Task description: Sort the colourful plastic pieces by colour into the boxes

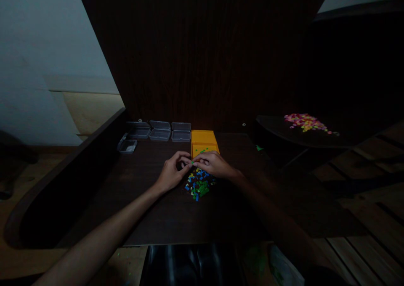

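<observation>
My left hand [173, 170] and my right hand [215, 165] meet above the desk, fingertips pinched together around a small green toy brick [192, 162]. Just beneath them lies a loose pile of tiny bricks [201, 186] in green, blue, yellow, white and dark colours. Behind my fingers stands an open yellow plastic box [202, 136], its lid leaning back. Several green bricks [202, 150] lie inside it. My right hand partly covers the box's front.
Clear plastic cases [160, 134] with raised lids line the back left, and a smaller clear case [128, 146] sits before them. Pink, yellow and purple beads [306, 122] lie heaped on a dark shelf [274, 126] at right. A dark panel [202, 59] rises behind the desk [151, 223].
</observation>
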### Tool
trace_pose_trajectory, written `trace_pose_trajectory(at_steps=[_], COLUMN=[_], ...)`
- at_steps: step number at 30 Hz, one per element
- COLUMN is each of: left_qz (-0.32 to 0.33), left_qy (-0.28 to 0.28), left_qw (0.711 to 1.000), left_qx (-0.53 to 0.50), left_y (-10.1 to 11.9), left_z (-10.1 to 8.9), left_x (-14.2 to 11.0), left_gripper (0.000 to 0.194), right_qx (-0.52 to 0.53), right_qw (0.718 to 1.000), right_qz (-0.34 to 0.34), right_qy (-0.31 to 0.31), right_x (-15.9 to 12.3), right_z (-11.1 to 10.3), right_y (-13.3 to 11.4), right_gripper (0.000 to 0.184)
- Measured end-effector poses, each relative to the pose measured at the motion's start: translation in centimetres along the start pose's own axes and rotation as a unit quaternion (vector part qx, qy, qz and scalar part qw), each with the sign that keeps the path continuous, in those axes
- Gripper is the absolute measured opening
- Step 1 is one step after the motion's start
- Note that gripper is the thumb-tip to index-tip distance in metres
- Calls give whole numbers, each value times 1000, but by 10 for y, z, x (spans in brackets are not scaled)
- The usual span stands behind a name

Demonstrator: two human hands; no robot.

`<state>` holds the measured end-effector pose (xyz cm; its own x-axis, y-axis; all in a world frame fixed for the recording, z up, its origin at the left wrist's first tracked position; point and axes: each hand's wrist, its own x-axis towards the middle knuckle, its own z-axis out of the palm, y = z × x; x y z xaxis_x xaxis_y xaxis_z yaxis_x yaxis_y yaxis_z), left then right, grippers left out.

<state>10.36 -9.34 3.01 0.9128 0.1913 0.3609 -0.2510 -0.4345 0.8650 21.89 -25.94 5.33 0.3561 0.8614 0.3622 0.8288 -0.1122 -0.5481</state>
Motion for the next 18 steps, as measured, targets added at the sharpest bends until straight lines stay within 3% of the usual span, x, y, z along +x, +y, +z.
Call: trace_pose_trajectory(at_steps=[6,11,18], left_qz=[14,61,101], left_qy=[-13,-42,-58], left_qw=[999,993,984], left_qx=[37,89,137], left_y=[4,7,4], left_z=[-2,-3,-2], left_x=[-1,-2,-2], left_gripper=[38,35,31], right_qx=[-2,-56,-117], right_qw=[999,992,987], right_qz=[30,97,106], right_qy=[16,57,-8], right_x=[0,-2,2], right_z=[-7,-20,-22], right_y=[7,30,46], right_gripper=[18,20,17])
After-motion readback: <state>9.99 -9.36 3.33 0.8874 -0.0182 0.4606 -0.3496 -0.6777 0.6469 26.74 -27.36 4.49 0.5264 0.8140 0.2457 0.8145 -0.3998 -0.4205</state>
